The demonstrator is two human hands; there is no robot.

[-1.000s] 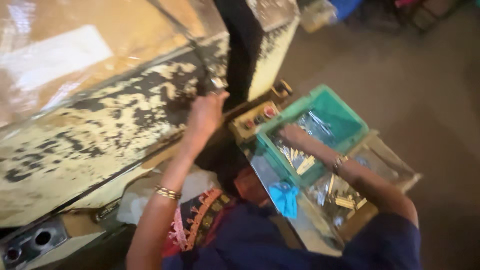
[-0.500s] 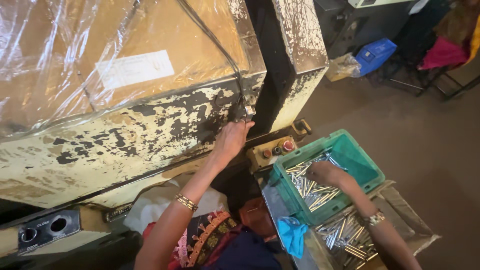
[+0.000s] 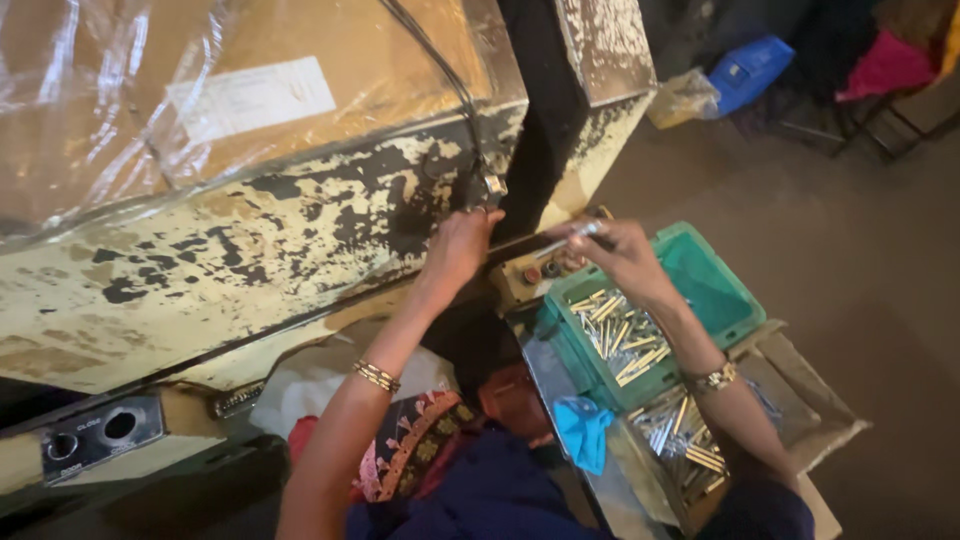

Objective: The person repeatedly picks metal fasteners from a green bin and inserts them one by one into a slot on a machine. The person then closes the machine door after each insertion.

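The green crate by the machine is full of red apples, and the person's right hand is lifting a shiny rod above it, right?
Not apples. The head view shows the green crate holding small metal rods, silver and brass. The right hand does lift a shiny rod above it.

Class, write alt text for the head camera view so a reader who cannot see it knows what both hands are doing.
Seen from above, a person's left hand rests against a worn, paint-chipped machine, while the right hand holds a thin metal rod above a green tray of small metal pins. A blue cloth lies beside the tray.
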